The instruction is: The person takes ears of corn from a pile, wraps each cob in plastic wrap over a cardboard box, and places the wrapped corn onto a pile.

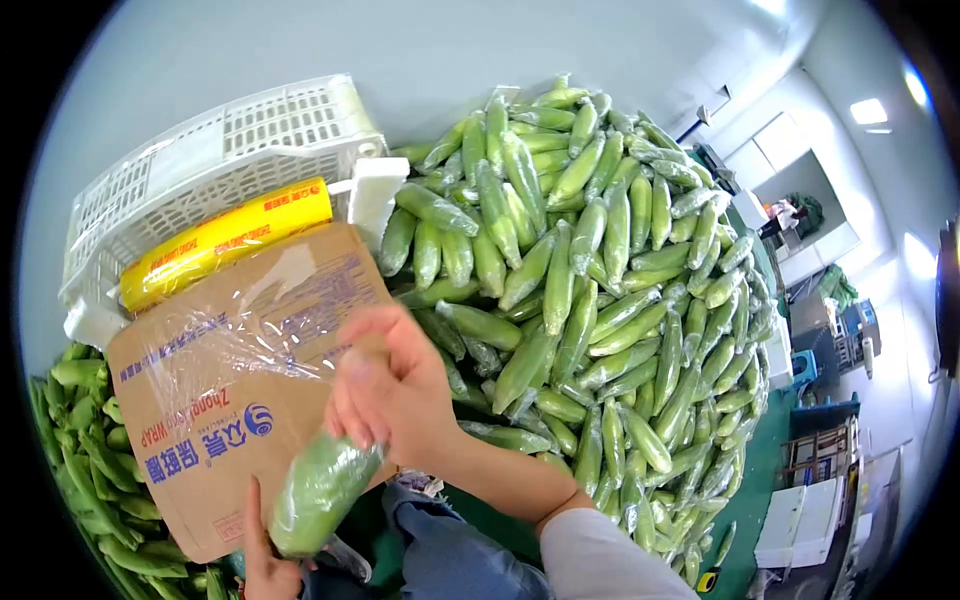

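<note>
My right hand (395, 390) is closed around the upper end of a green ear of corn (325, 490) in clear plastic film, its fingers slightly blurred. The ear hangs tilted in front of a cardboard box, lower end toward me. Beside that lower end is my left hand (268, 570), index finger stretched up and thumb apart; the frame's bottom edge cuts it off. Whether it touches the ear I cannot tell. Clear film (240, 345) lies wrinkled over the printed cardboard box (190, 430). Behind the box's top edge rests a yellow roll of film (230, 240).
A white plastic crate (230, 140) stands against the wall behind the roll. To the right rises a large heap of wrapped corn (600, 330). Loose ears of corn (90, 460) lie at the left. A yellow-handled knife (712, 575) is on the green floor, lower right.
</note>
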